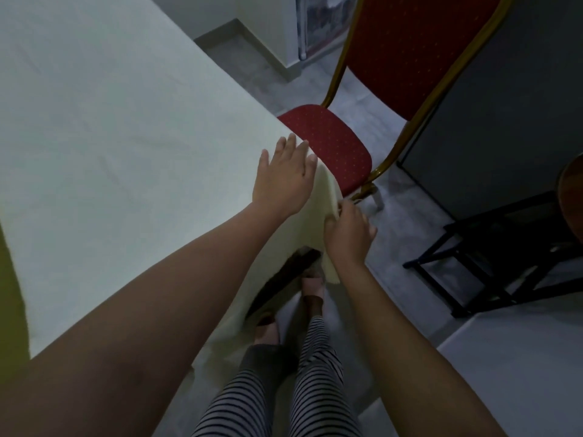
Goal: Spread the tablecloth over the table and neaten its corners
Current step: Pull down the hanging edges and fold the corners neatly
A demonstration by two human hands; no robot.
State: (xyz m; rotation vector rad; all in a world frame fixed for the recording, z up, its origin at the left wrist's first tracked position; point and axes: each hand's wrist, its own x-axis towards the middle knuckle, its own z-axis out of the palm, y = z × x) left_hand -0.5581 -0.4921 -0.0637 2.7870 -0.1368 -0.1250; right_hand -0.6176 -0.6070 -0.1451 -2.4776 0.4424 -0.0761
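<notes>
- The tablecloth [110, 121] lies across the whole worktop, pale and mostly smooth, with its edge hanging down the near side.
- So spreading looks done, and this is the corner-neatening step at the near right corner.
- The left hand [284, 175] lies flat on top of the cloth right at the corner, grip wide and fingers straight, pinning the fabric down.
- The right hand [347, 230] is just below and beside it, its grip pinching the hanging fold of the cloth at the corner's vertical edge.
- Under the lifted drape something dark [280, 283] shows, likely the worktop's leg or frame, though I cannot tell which.
- A red chair [334, 143] stands just beyond this corner, its seat close to the hanging cloth.
- A black folding stand [504, 263] sits well apart on the right.
- Next, I judge, the pinched fold needs drawing down and tucking flat against the side while the flat hand stops the top from sliding.
- The chair seat could snag the drape.
</notes>
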